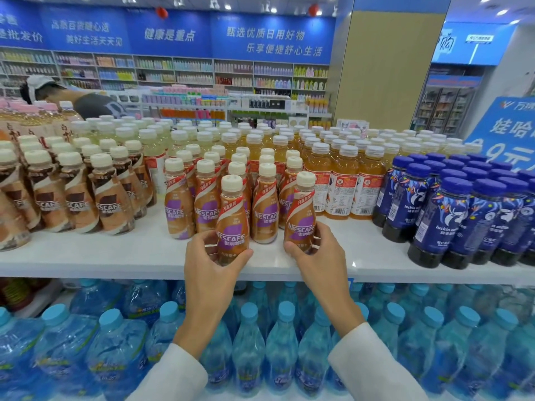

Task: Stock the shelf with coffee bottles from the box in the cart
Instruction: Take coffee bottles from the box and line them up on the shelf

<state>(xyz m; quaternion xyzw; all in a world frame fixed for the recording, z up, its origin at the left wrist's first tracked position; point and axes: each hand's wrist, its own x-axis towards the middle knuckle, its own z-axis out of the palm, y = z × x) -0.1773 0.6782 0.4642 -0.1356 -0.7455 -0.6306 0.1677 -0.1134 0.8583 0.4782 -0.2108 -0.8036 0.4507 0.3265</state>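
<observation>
Gripping one Nescafé bottle (231,224) in your left hand (211,261), another (299,215) in your right hand (315,253); set both upright, labels forward, flush with the near row on the shelf (115,256).

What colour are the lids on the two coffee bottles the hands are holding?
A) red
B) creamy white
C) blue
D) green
B: the left hand grips one coffee bottle and the right hand grips another, and both have creamy white lids; the blue lids are on the dark bottles to the right and on the water bottles below.
</observation>
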